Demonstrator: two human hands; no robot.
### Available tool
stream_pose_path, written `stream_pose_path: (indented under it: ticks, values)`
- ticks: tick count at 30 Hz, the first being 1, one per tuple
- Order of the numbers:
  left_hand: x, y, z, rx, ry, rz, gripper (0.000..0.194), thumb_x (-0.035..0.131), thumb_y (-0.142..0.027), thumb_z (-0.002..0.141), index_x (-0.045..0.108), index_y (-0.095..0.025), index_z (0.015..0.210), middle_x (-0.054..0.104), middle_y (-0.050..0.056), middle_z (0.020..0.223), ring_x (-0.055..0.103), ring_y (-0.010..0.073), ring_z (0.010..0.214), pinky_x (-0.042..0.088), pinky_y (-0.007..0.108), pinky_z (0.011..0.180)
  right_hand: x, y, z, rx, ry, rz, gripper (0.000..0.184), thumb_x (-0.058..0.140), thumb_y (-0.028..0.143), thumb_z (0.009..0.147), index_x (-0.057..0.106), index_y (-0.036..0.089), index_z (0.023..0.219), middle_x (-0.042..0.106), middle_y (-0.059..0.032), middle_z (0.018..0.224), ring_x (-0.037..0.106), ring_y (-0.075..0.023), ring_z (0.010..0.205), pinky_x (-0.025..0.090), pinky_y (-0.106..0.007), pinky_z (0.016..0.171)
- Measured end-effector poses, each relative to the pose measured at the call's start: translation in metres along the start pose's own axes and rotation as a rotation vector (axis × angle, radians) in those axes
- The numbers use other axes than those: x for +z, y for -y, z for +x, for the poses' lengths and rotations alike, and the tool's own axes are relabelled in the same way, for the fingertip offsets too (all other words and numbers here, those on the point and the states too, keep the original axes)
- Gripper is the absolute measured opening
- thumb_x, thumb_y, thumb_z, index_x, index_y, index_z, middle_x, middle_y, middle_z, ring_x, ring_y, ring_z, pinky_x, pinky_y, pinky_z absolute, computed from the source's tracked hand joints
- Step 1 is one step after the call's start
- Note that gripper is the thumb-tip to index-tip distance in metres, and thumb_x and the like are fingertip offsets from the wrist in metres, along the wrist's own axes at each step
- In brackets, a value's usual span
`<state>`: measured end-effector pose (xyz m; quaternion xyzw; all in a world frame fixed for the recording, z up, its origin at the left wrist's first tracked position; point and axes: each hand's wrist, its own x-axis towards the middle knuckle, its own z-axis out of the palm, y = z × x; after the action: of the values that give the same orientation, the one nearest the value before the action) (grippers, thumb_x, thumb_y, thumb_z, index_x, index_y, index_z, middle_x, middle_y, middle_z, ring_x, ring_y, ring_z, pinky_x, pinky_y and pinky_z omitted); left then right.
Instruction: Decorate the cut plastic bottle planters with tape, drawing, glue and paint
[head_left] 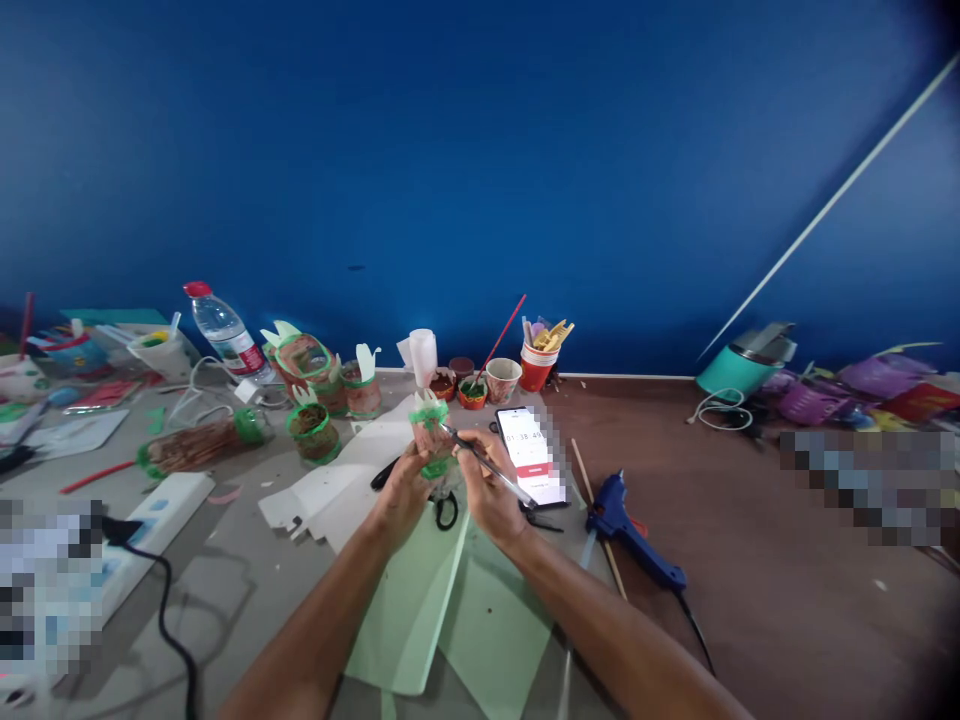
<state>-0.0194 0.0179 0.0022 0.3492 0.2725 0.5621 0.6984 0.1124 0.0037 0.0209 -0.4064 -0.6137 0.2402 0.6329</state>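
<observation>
My left hand (pixel 403 490) is wrapped around a small clear cup (pixel 430 437) with a brown middle, green bands and pale leaf-like points on top. In my right hand (pixel 487 485) is a slim pen (pixel 491 466), dark along its front and clear at the back. Its tip meets or nearly meets the cup's upper right side; I cannot tell whether it touches. Just below the hands show the black handles of scissors (pixel 447 511), their blades hidden. Pale green sheets (pixel 409 620) lie under my forearms.
A phone (pixel 529 455) showing a timer lies right of my hands, then a blue glue gun (pixel 626 525) with a cord. Similar decorated cups (pixel 313 432), paper cups (pixel 503 378) and a water bottle (pixel 229 335) stand behind. A power strip (pixel 176 500) is at left.
</observation>
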Motion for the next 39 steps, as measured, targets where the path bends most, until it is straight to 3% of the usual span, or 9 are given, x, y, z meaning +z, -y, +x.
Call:
stream_pose_path:
  ticks: [5, 10, 17, 26, 39]
  values:
    - [0.000, 0.002, -0.002, -0.015, -0.047, 0.057, 0.047, 0.075, -0.036, 0.074, 0.064, -0.024, 0.118, 0.069, 0.007, 0.119, 0.058, 0.0265, 0.120, 0.046, 0.036, 0.097, 0.003, 0.001, -0.005, -0.106, 0.075, -0.042, 0.019, 0.046, 0.027, 0.094, 0.061, 0.022, 0.104, 0.068, -0.0077, 0.098, 0.064, -0.0212, 0.097, 0.052, -0.037, 0.088]
    - [0.006, -0.001, -0.003, 0.045, -0.050, 0.115, 0.050, 0.084, -0.037, 0.064, 0.068, -0.020, 0.109, 0.071, 0.008, 0.112, 0.062, 0.0279, 0.112, 0.048, 0.035, 0.094, 0.005, 0.001, -0.008, -0.154, 0.085, -0.049, 0.018, 0.047, 0.026, 0.093, 0.062, 0.021, 0.102, 0.067, -0.0077, 0.098, 0.064, -0.0213, 0.097, 0.052, -0.036, 0.089]
    - [0.003, -0.003, -0.002, 0.012, -0.045, 0.166, 0.038, 0.081, -0.036, 0.067, 0.070, -0.020, 0.100, 0.074, 0.007, 0.098, 0.068, 0.0267, 0.098, 0.053, 0.032, 0.081, 0.005, 0.004, -0.006, -0.198, 0.074, -0.053, 0.016, 0.047, 0.025, 0.093, 0.063, 0.022, 0.094, 0.067, -0.0057, 0.091, 0.064, -0.0188, 0.088, 0.053, -0.033, 0.082]
    - [0.012, -0.006, -0.003, 0.015, -0.027, 0.222, 0.040, 0.080, -0.034, 0.067, 0.068, -0.021, 0.103, 0.072, 0.007, 0.103, 0.064, 0.0277, 0.106, 0.051, 0.035, 0.090, 0.008, -0.001, -0.007, -0.208, 0.048, -0.017, 0.018, 0.046, 0.024, 0.093, 0.064, 0.022, 0.094, 0.067, -0.0063, 0.089, 0.064, -0.0189, 0.087, 0.054, -0.035, 0.081]
    - [0.003, -0.001, -0.002, 0.006, -0.034, 0.228, 0.045, 0.083, -0.039, 0.063, 0.066, -0.019, 0.100, 0.071, 0.007, 0.103, 0.065, 0.0251, 0.102, 0.050, 0.033, 0.087, 0.010, -0.010, -0.008, -0.312, 0.015, 0.010, 0.016, 0.050, 0.017, 0.091, 0.064, 0.021, 0.097, 0.067, -0.0069, 0.091, 0.064, -0.0201, 0.091, 0.054, -0.035, 0.084]
